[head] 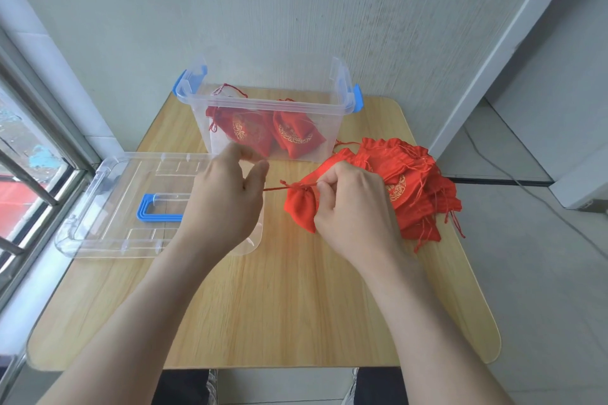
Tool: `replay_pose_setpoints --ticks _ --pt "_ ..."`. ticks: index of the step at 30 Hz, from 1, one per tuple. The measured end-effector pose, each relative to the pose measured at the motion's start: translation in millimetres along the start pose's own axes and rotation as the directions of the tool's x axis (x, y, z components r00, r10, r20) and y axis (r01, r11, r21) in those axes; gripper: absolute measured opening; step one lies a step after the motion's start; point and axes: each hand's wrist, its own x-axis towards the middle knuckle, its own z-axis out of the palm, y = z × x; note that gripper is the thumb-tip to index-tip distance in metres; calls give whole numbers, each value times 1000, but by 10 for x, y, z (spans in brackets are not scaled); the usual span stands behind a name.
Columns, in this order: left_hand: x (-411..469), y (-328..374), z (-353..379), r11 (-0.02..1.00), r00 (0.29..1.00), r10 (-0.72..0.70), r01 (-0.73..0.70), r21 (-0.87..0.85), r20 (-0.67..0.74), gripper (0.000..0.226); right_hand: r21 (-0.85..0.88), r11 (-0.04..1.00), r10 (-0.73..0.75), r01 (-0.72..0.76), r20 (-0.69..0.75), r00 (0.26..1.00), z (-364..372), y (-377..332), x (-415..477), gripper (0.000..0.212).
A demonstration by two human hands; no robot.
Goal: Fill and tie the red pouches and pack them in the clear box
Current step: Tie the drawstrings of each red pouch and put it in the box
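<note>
Red, the pouch [299, 210] sits between the hands in front of the clear box [263, 104], the right hand [348, 207] pinching its drawstring [276, 187] at the neck, the cord's far end meeting the left hand [223, 204], grip unclear.

Wooden table [296, 306]: box [263, 105], lid [108, 217], pouches [414, 187].

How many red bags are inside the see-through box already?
2 that I can tell apart in the clear box: the left pouch towards its left side, the right pouch right beside it. They overlap, so another may be hidden behind.
</note>
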Motion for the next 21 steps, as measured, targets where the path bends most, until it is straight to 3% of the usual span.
replay_pose_setpoints --ticks 4,8,11,14,17,19,21 --pt "-7 9 10 1000 1000 -20 21 22 -21 18 57 997 48 -49 18 999 8 17 3 10" --pt "-8 18 -39 997 998 -54 52 -57 -28 27 295 955 10 -24 46 999 19 15 51 12" --pt "-40 54 -79 990 998 -3 12 -141 66 30 525 844 84 -105 64 994 8 -2 75 14" --pt "-67 51 -40 991 983 32 -9 -132 179 25 718 656 166 -233 164 972 -61 -74 61 12" --pt "-46 29 16 984 978 28 9 -176 208 20 826 485 154 -289 245 957 -135 -154 59 14" --pt "-13 46 17 968 977 20 34 -247 213 26 840 466 139 -277 240 961 -120 -191 60 21" --pt "12 59 2 961 978 40 18 -275 203 28 819 520 156 -242 188 970 -46 -214 60 30"
